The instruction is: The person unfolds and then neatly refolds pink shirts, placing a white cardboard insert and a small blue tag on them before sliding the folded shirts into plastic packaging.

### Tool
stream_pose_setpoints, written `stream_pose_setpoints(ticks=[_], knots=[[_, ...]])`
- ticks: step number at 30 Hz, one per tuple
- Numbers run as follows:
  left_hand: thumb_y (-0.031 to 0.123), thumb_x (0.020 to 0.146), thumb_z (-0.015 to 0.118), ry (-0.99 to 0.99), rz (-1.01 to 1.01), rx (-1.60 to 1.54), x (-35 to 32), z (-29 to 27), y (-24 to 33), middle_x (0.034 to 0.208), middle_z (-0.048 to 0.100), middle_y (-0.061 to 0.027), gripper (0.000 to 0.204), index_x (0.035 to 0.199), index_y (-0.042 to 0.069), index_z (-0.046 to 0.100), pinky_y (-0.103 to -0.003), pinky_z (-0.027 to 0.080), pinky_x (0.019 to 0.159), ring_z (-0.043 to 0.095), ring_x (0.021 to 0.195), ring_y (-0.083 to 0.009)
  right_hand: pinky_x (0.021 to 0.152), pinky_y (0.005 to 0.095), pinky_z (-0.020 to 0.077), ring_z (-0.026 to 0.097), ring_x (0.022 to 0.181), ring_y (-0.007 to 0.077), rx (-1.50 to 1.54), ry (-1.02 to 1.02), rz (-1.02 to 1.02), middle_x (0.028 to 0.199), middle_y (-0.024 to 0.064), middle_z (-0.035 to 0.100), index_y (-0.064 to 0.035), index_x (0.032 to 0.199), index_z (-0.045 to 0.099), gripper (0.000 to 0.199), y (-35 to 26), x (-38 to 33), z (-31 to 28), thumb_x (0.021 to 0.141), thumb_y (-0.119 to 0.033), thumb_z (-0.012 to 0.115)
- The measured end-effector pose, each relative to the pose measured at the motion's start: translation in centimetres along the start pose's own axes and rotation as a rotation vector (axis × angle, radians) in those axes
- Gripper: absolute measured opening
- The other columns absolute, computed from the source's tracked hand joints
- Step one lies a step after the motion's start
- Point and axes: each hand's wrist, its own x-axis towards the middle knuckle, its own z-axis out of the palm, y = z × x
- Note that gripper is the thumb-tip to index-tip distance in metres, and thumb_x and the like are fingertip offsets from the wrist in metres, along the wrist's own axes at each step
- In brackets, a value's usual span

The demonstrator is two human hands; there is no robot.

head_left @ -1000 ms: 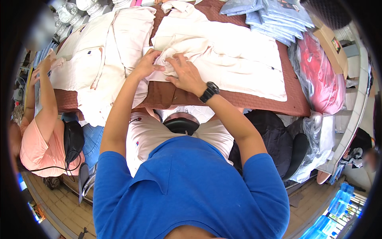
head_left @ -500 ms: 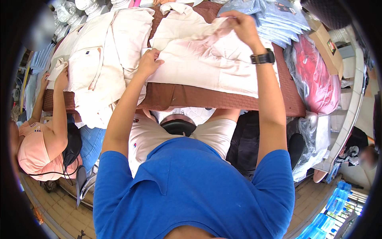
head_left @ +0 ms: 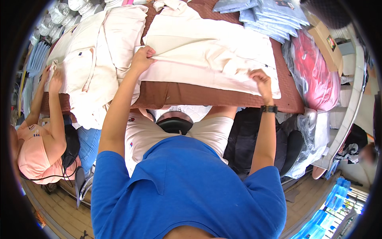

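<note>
A cream garment (head_left: 207, 55) lies spread flat on the brown table (head_left: 187, 95) in front of me. My left hand (head_left: 142, 59) pinches its left edge, fingers closed on the cloth. My right hand (head_left: 260, 79), with a black watch on the wrist, grips the garment's lower right part near the table's front edge. Both arms are stretched out over the table, wide apart.
A heap of cream garments (head_left: 95, 51) lies on the table's left. Folded light blue shirts (head_left: 270, 16) are stacked at the back right, next to red items in clear plastic (head_left: 314, 71). A person in a pink top (head_left: 36, 139) reaches onto the table's left end.
My right hand swung from the far back of the garment down to its near right part. My left hand stayed at the left edge. The garment now lies flatter.
</note>
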Motion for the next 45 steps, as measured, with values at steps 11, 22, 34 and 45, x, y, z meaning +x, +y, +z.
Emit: stream_pose_setpoints(ticks=[11,22,34,45], knots=[[0.001,0.076,0.078,-0.026,0.005,0.063,-0.9,-0.9,0.2,0.101,0.058,-0.0096,0.021,0.092,0.01,0.069,-0.036,0.054,0.088,0.066,0.097,-0.0234,0.093,0.0469,0.045,0.057,0.106,0.0375,-0.631,0.373,-0.356,0.114,0.0173,0.062,-0.0051,0.11,0.066,0.025,-4.7,1.8,8.7,0.085,-0.005,0.07],[0.0,0.075,0.074,-0.098,-0.033,-0.066,0.1,-0.6,-1.8,0.105,0.059,-0.0103,0.019,0.092,0.009,0.073,-0.034,0.053,0.09,0.066,0.098,-0.023,0.087,0.0448,0.0447,0.055,0.098,0.0324,-0.81,0.005,-0.357,0.105,0.0111,0.057,-0.009,0.105,0.067,0.025,-6.0,2.9,18.3,0.083,-0.018,0.074],[0.009,0.084,0.068,-0.061,0.042,0.045,-1.8,-0.6,0.5,0.107,0.059,-0.0113,0.017,0.097,0.011,0.078,-0.035,0.052,0.087,0.063,0.097,-0.0254,0.088,0.0458,0.043,0.056,0.104,0.0318,-0.745,0.094,-0.395,0.11,0.0091,0.062,-0.0085,0.105,0.068,0.02,-6.9,1.7,14.2,0.088,-0.016,0.069],[0.025,0.084,0.076,-0.051,-0.053,0.521,-0.7,1.2,6.0,0.129,0.056,-0.0132,0.038,0.113,0.005,0.063,-0.045,0.043,0.099,0.051,0.121,-0.0318,0.11,0.0495,0.0346,0.047,0.13,0.0322,-0.869,-0.087,-0.482,0.141,0.0092,0.052,-0.0154,0.129,0.063,0.043,-3.3,6.9,16.9,0.095,-0.041,0.062]])
